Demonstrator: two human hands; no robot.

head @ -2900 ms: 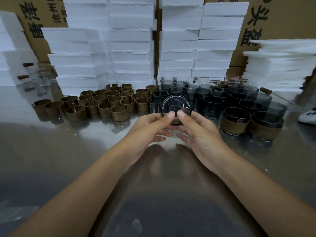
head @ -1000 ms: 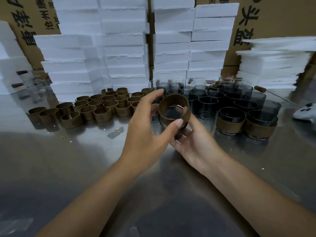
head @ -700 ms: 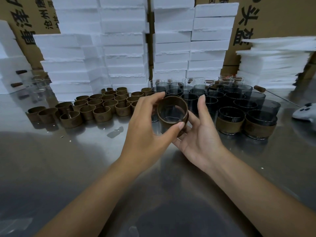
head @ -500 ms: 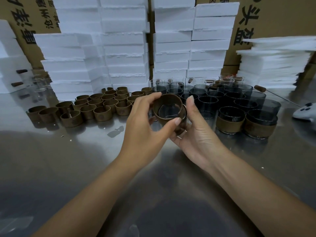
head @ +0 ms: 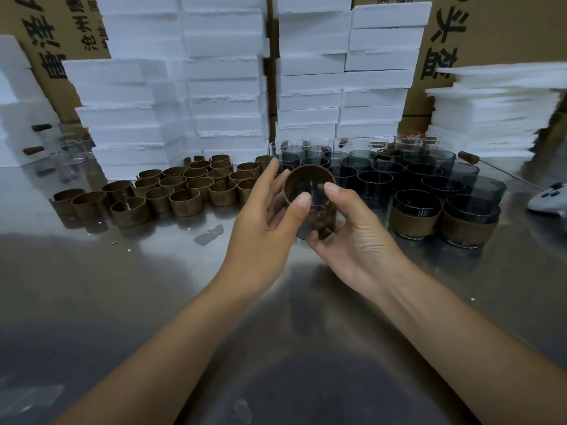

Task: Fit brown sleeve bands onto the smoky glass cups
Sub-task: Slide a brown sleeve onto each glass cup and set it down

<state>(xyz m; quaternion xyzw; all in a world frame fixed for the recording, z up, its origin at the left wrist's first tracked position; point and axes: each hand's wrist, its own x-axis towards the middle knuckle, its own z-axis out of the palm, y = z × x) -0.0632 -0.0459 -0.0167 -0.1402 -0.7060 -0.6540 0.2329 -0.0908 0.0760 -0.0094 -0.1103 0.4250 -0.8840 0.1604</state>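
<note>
A smoky glass cup (head: 317,214) is held above the steel table, and a brown sleeve band (head: 306,174) rings its far end. My left hand (head: 264,222) pinches the band with thumb in front and fingers behind. My right hand (head: 352,234) cradles the cup from below, its thumb over the top. Several loose brown bands (head: 184,191) stand at the back left. Several bare smoky cups (head: 374,179) cluster behind my hands. Two cups with bands fitted (head: 414,213) (head: 469,220) stand on the right.
Stacks of white foam blocks (head: 227,87) and cardboard boxes (head: 497,29) wall off the back. More foam sheets (head: 491,111) are piled at the right. A white controller (head: 549,197) lies at the right edge. The steel table (head: 153,286) stretches in front.
Both hands first held a bare cup. A brown band then came onto the cup's end, and the cup with its band has since tilted and shifted slightly right in my hands.
</note>
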